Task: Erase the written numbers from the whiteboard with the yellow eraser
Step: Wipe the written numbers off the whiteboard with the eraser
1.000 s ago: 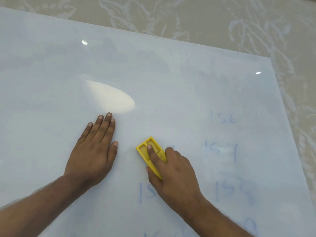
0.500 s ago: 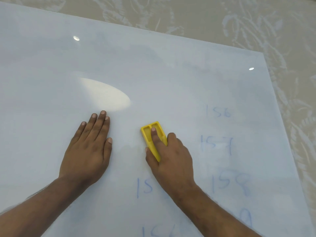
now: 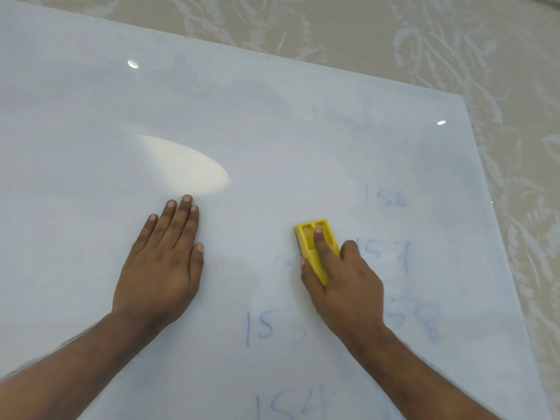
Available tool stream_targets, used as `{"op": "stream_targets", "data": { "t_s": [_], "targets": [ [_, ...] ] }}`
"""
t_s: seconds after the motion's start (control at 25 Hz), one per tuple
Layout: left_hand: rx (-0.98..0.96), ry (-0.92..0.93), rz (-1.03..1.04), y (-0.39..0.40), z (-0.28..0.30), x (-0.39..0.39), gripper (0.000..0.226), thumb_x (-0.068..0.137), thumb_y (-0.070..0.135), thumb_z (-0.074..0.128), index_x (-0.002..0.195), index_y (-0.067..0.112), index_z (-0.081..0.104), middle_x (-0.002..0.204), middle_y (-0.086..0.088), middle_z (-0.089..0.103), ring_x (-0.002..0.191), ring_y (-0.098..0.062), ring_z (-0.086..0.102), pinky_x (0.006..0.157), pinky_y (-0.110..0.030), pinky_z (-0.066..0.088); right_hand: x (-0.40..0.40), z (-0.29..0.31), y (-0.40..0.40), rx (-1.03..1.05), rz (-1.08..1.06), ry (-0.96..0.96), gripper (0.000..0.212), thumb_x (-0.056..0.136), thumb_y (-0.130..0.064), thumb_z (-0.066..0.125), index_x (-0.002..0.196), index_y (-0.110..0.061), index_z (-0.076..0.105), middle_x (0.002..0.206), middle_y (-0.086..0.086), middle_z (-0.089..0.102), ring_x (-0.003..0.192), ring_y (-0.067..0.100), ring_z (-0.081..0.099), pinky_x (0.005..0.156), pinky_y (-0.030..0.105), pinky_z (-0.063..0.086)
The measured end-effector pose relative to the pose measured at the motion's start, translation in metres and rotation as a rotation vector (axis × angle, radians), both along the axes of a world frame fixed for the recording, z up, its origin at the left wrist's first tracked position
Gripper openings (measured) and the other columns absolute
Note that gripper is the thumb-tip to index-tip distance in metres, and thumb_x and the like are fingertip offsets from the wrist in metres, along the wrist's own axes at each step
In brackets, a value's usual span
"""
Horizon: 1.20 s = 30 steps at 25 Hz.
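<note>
A large whiteboard (image 3: 272, 122) lies flat over a beige cloth (image 3: 454, 34) with a pale leaf pattern, which shows past the board's far and right edges. Faint blue numbers remain on the board's right half: 156 (image 3: 385, 197) farthest away, 157 (image 3: 386, 255) just right of the eraser, a smeared 158 (image 3: 415, 321) partly hidden behind the right wrist, a partial "15" (image 3: 260, 328) nearer the viewer, and another number (image 3: 291, 404) cut by the bottom edge. The right hand (image 3: 342, 283) grips the yellow eraser (image 3: 315, 244), forefinger lying along its top, pressing it on the board just left of 157. The left hand (image 3: 165, 259) rests flat on bare board, fingers straight and together, well apart from the eraser. A bright oval glare (image 3: 188, 168) sits just beyond its fingertips.
</note>
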<state>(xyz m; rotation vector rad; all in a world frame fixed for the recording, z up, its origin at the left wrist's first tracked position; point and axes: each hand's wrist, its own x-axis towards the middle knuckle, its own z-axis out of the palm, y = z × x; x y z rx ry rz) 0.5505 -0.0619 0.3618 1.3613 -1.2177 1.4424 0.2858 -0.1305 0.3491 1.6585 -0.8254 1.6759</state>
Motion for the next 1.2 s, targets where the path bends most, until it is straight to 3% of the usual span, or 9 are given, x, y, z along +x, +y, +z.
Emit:
{"op": "stream_targets", "data": {
  "t_s": [0.12,0.36,0.52,0.72,0.88,1.04,1.2],
  "targets": [
    [0.005,0.012,-0.014,-0.001,-0.001,-0.001,0.062,0.102,0.033,0.02,0.156,0.004,0.023,0.167,-0.006,0.017,0.155,-0.022,0.017,0.126,-0.043,0.015,0.028,-0.006,0.009,-0.027,0.024,0.045,0.054,0.086,-0.049,0.056,0.134,-0.024,0.055,0.083,0.007,0.049,0.056,0.028,0.053,0.043,0.032,0.045],
    [0.022,0.004,-0.01,0.002,-0.013,0.002,0.061,0.102,0.032,0.023,0.156,0.004,0.024,0.167,-0.007,0.018,0.154,-0.023,0.018,0.126,-0.042,0.014,0.016,-0.067,0.0,-0.129,0.041,0.351,0.055,0.086,-0.05,0.056,0.136,-0.027,0.052,0.077,0.002,0.045,0.05,0.02,0.042,0.042,0.025,0.031],
    [0.038,0.006,0.0,0.003,-0.024,0.002,0.061,0.102,0.032,0.024,0.157,0.004,0.022,0.167,-0.006,0.016,0.155,-0.022,0.015,0.126,-0.041,0.012,-0.013,-0.054,-0.009,-0.061,-0.054,0.207,0.055,0.086,-0.051,0.05,0.135,-0.026,0.054,0.075,0.005,0.046,0.046,0.025,0.046,0.038,0.029,0.035],
    [0.046,0.05,-0.012,0.002,-0.036,-0.003,0.063,0.102,0.034,0.023,0.157,0.005,0.018,0.167,-0.006,0.015,0.156,-0.022,0.012,0.127,-0.04,0.008,0.014,-0.015,0.003,0.063,0.032,-0.027,0.057,0.087,-0.052,0.051,0.139,-0.027,0.049,0.088,0.007,0.047,0.055,0.029,0.052,0.044,0.033,0.047],
    [0.061,0.025,-0.015,0.003,-0.043,0.0,0.066,0.102,0.038,0.026,0.158,0.005,0.017,0.168,-0.007,0.015,0.156,-0.023,0.013,0.126,-0.042,0.012,0.044,-0.036,0.011,-0.039,0.012,0.14,0.059,0.09,-0.053,0.046,0.141,-0.022,0.047,0.088,0.007,0.049,0.056,0.025,0.05,0.041,0.031,0.042],
    [0.091,-0.01,-0.003,0.007,-0.059,0.006,0.067,0.102,0.041,0.026,0.158,0.007,0.016,0.168,-0.006,0.013,0.156,-0.023,0.012,0.127,-0.041,0.012,0.025,-0.08,0.006,-0.091,0.022,0.357,0.058,0.092,-0.051,0.047,0.143,-0.025,0.043,0.08,0.003,0.043,0.054,0.021,0.043,0.042,0.029,0.037],
    [0.088,0.001,0.01,0.007,-0.074,0.004,0.066,0.103,0.04,0.026,0.159,0.007,0.016,0.168,-0.006,0.014,0.156,-0.023,0.012,0.127,-0.041,0.011,-0.002,-0.074,-0.001,-0.087,-0.016,0.288,0.057,0.089,-0.051,0.048,0.141,-0.025,0.048,0.077,0.006,0.046,0.051,0.025,0.045,0.044,0.031,0.038]
  ]
}}
